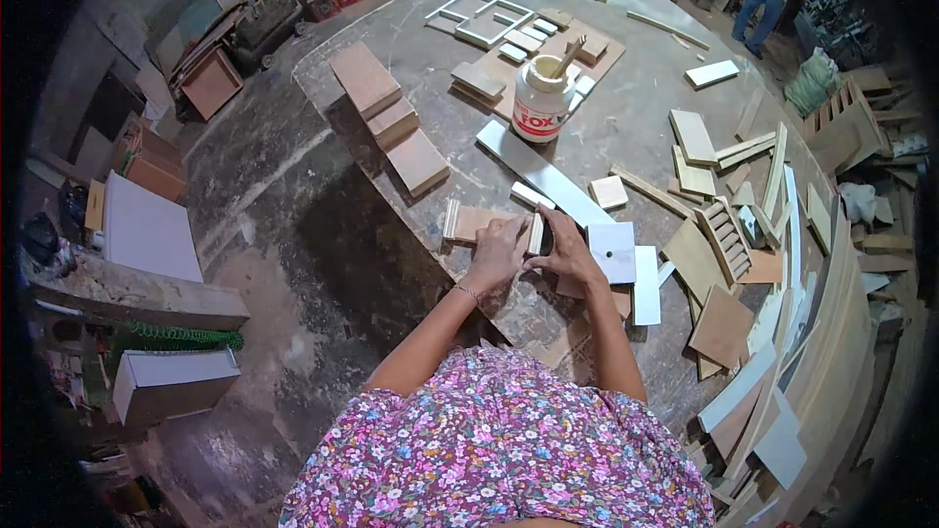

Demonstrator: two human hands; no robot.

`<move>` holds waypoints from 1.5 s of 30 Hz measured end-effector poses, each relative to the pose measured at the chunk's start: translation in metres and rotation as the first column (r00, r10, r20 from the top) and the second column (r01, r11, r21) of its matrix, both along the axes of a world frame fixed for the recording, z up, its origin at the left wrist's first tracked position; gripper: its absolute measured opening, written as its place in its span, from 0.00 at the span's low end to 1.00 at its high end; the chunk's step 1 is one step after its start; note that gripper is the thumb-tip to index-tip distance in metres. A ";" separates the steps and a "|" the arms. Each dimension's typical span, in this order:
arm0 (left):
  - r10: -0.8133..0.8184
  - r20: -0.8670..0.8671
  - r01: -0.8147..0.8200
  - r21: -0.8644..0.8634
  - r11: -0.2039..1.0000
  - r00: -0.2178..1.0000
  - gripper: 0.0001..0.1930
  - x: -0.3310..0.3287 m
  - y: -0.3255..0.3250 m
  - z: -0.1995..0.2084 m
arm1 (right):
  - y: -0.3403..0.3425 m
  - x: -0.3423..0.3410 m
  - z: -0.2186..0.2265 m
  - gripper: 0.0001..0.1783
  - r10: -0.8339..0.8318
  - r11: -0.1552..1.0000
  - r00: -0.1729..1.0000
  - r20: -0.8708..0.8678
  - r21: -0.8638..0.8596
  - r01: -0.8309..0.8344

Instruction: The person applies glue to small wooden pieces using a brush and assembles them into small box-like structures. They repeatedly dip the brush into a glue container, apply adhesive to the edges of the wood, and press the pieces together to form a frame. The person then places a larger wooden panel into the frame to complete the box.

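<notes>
Both my hands are at a small wooden piece [473, 223] near the table's edge. It has a flat brown face and a pale grooved strip at its left end. My left hand [497, 256] is closed over its near side, fingers curled. My right hand [569, 252] bends thumb and fingers around the pale strip [536, 233] at the right end. Just beyond lies a short white block [533, 197]. A white board with a dark hole [611, 252] lies right of my right hand. The undersides of my fingers are hidden.
A white jar [540, 108] with a brush [568, 57] stands farther back. Several brown wooden blocks [416, 162] line the table's left edge. A long white strip [538, 168] lies diagonally. Wood offcuts [722, 323] crowd the right. Another person [771, 0] stands at the far right.
</notes>
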State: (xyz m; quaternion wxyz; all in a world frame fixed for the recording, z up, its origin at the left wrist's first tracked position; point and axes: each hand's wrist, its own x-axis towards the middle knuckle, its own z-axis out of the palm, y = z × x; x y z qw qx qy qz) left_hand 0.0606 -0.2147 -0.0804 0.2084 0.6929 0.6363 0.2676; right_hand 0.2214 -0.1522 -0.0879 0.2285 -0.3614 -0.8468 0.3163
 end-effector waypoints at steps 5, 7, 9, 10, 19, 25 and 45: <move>-0.044 -0.146 0.045 0.004 0.999 0.988 0.37 0.000 0.001 0.008 | 0.000 0.000 0.003 0.56 0.028 0.999 0.999 0.034 0.038 -0.029; -0.050 -0.227 0.051 0.000 0.999 0.973 0.39 -0.001 0.006 0.009 | 0.000 -0.002 0.004 0.55 0.024 0.999 0.999 0.046 0.042 -0.026; -0.051 -0.262 0.056 0.010 0.998 0.964 0.40 -0.002 0.009 0.005 | 0.001 -0.003 0.004 0.54 0.022 0.998 0.999 0.041 0.056 -0.024; -0.050 -0.258 0.061 0.033 0.998 0.965 0.40 -0.003 0.010 0.005 | 0.002 -0.003 0.005 0.53 0.023 0.999 0.999 0.041 0.044 -0.025; -0.089 -0.241 0.096 0.017 0.995 0.966 0.41 -0.011 0.015 0.003 | -0.006 -0.007 0.007 0.50 -0.022 0.998 0.996 0.083 0.059 0.018; -0.094 -0.192 0.099 0.014 0.995 0.977 0.39 -0.011 0.009 0.007 | -0.009 -0.008 0.008 0.48 -0.065 0.998 0.995 0.079 0.005 0.064; 0.281 0.529 -0.195 -0.213 0.957 0.801 0.16 0.007 0.019 -0.013 | -0.031 0.006 -0.012 0.33 -0.355 0.933 0.916 -0.188 -0.123 0.337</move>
